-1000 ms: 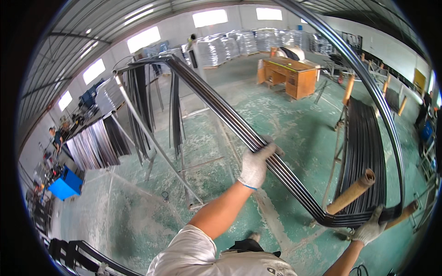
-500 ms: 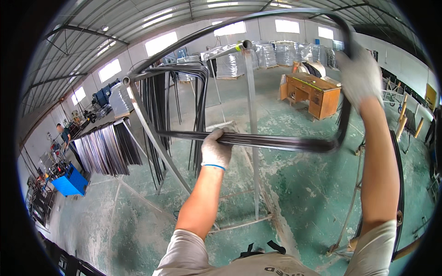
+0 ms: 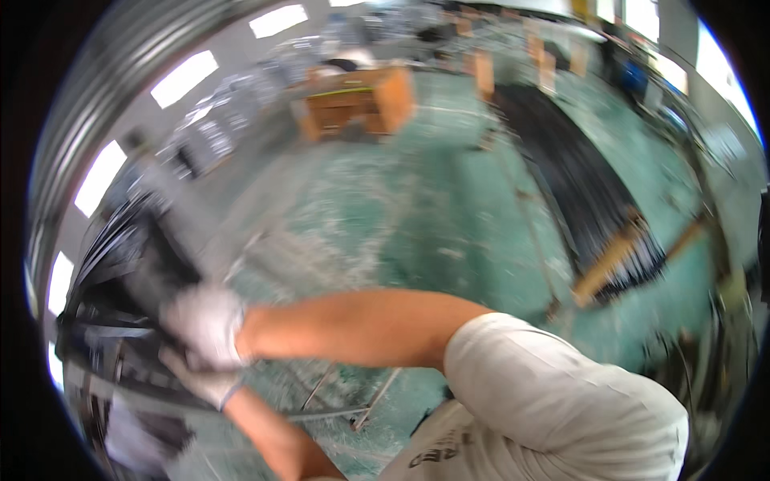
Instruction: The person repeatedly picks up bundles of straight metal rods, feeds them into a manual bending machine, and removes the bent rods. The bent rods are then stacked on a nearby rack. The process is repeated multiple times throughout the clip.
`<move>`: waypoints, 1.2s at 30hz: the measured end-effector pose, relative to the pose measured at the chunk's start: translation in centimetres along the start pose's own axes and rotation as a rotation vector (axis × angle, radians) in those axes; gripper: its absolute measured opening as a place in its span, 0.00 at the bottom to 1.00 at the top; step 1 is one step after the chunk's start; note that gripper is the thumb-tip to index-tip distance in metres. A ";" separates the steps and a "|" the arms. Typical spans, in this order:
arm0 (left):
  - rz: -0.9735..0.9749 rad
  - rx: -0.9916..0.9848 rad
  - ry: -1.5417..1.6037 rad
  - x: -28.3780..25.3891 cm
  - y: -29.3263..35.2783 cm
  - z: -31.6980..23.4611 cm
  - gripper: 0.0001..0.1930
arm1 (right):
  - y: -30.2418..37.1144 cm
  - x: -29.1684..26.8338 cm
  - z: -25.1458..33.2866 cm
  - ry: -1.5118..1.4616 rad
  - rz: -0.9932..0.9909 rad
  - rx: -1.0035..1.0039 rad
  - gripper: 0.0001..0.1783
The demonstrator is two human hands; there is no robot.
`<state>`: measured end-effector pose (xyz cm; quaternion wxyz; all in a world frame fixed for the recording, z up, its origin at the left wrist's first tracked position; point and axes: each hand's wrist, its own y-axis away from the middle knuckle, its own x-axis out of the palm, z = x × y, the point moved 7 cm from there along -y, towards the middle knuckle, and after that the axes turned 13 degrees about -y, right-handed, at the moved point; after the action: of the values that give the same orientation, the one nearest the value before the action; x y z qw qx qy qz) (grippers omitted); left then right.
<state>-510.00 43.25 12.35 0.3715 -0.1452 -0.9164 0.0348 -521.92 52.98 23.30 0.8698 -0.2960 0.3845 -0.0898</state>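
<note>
Both my hands are together at the left, beside a hanging bundle of thin black bent strips [image 3: 138, 248]. A white glove covers my right hand [image 3: 204, 325], whose arm reaches across in front of me. The hand is against or just in front of the dark strips, its fingers smeared by motion. Just below it, my left hand [image 3: 207, 381], also gloved with a blue cuff edge, is at the lower part of the bundle. Its fingers are partly hidden by the right hand and the dark strips. Whether either hand grips a strip is too blurred to make out.
A long stack of black strips [image 3: 573, 168] lies on a low stand with wooden posts [image 3: 608, 264] at the right. Farther back stands a wooden desk [image 3: 353, 104]. Wrapped pallets [image 3: 212, 132] line the back left wall. Metal rack legs [image 3: 375, 398] stand on the green floor below my hands.
My view has swung to the right. The bent black frame strips I held out in front are now at the left, among the hanging ones. My right hand has come down and across to my left hand.
</note>
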 end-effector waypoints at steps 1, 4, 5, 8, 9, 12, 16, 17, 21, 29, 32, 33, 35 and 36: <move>0.013 0.093 -0.206 -3.3 -1.2 0.5 0.32 | 4.6 -0.7 -1.4 -0.146 0.027 -0.062 0.25; -0.083 -0.012 -0.094 -5.3 4.1 7.0 0.19 | 19.8 6.5 -10.8 -0.152 0.139 0.074 0.30; 0.150 -0.196 -0.253 -3.9 6.0 14.1 0.15 | 27.0 6.4 -15.7 -0.223 0.205 0.363 0.29; 0.445 -0.637 -0.483 -1.8 13.9 31.9 0.14 | 49.8 0.9 -23.2 -0.232 0.068 1.015 0.25; 0.494 -0.739 -0.569 1.7 18.2 35.1 0.14 | 55.7 -2.4 -23.0 -0.172 -0.070 1.193 0.26; 0.766 -0.677 -0.700 13.4 25.7 38.9 0.11 | 75.1 -9.9 -23.6 0.149 -0.461 1.447 0.24; 0.996 -0.477 -0.788 30.1 31.7 46.2 0.09 | 96.0 -21.1 -20.4 0.386 -1.078 1.725 0.30; 1.042 -0.427 -0.793 34.1 33.5 47.7 0.09 | 99.5 -23.2 -21.3 0.410 -1.061 1.775 0.33; 1.291 -0.243 -0.771 49.6 44.7 54.5 0.10 | 108.3 -32.8 -24.4 0.385 -1.016 1.935 0.45; 1.497 -0.282 -0.939 59.0 63.7 70.3 0.08 | 116.1 -40.9 -37.0 0.419 -0.783 2.025 0.46; 1.462 -0.341 -1.005 59.1 64.2 70.5 0.07 | 117.8 -40.7 -39.6 0.305 -0.792 2.093 0.42; 1.444 -0.393 -1.020 59.5 64.2 70.7 0.06 | 118.2 -40.5 -40.0 0.255 -0.776 2.082 0.40; 1.476 -0.422 -1.011 59.8 64.0 71.2 0.05 | 118.7 -39.7 -40.4 0.156 -0.746 2.058 0.37; 1.470 -0.427 -1.024 59.8 63.9 71.3 0.05 | 118.7 -39.8 -40.6 0.115 -0.722 2.039 0.35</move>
<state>-584.71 124.92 -9.95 -0.2297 -0.7235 -0.6330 0.1523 -587.14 146.15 -42.99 0.6093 0.4756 0.0589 -0.6317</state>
